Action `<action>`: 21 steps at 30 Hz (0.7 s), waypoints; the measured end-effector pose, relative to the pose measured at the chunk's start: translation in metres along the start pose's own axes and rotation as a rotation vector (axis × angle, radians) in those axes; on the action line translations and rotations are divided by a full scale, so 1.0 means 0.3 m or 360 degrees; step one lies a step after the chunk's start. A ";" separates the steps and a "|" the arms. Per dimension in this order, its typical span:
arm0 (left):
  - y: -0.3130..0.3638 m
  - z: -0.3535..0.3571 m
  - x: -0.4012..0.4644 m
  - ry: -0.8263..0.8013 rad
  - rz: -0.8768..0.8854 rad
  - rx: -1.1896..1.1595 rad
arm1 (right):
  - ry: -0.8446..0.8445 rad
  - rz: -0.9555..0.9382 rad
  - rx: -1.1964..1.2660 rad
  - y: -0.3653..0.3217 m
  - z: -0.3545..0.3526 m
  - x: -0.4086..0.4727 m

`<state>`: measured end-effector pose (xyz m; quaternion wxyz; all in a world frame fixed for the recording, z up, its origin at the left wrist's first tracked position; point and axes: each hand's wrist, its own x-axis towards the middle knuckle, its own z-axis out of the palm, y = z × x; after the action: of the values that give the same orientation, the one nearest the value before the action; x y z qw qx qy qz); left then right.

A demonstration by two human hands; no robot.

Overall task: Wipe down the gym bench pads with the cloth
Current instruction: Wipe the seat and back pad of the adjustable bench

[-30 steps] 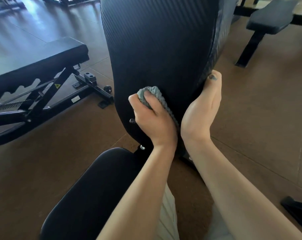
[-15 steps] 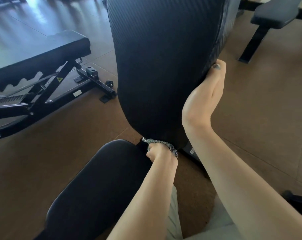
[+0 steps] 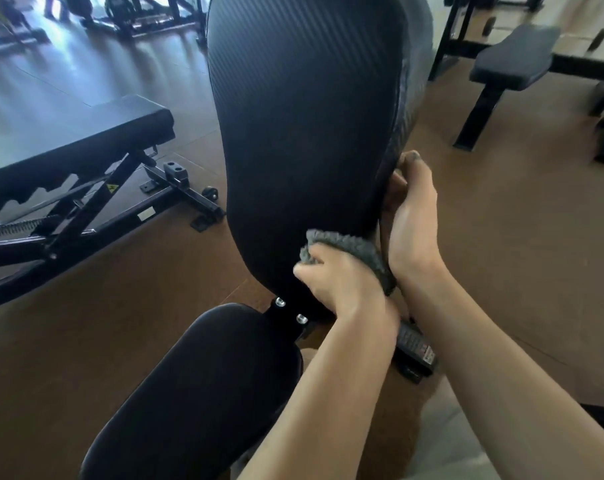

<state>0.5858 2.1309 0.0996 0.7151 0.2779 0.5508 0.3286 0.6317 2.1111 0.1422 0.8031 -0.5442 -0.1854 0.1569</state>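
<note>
We see the left hand [image 3: 342, 282] gripping the grey cloth [image 3: 356, 251], fingers curled round it, against the lower end of the raised back pad [image 3: 304, 126]. The right hand [image 3: 411, 220] clasps the pad's right edge. The seat pad [image 3: 196, 386] lies below.

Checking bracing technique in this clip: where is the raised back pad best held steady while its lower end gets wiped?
Probably by its right side edge, low down, reached from the right. The back pad stands steeply raised and narrows toward the bottom, so fingers can wrap round the edge there. The right hand holds it so, while the left hand presses the grey cloth on the front.
</note>
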 end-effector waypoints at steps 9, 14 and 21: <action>0.162 0.077 -0.067 -0.0013 0.2233 0.0380 | -0.0133 0.0085 0.0061 -0.017 -0.036 -0.004; 0.015 -0.009 0.078 -0.0081 0.2426 0.0587 | 0.0005 0.0136 0.0070 -0.010 -0.013 -0.015; -0.100 -0.086 0.135 0.0022 0.1844 0.0688 | 0.0189 -0.0106 -0.0245 0.020 0.023 -0.033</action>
<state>0.5728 2.1444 0.0461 0.3442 0.6685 0.3691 0.5463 0.6193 2.1142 0.1378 0.7733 -0.6060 -0.1671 0.0829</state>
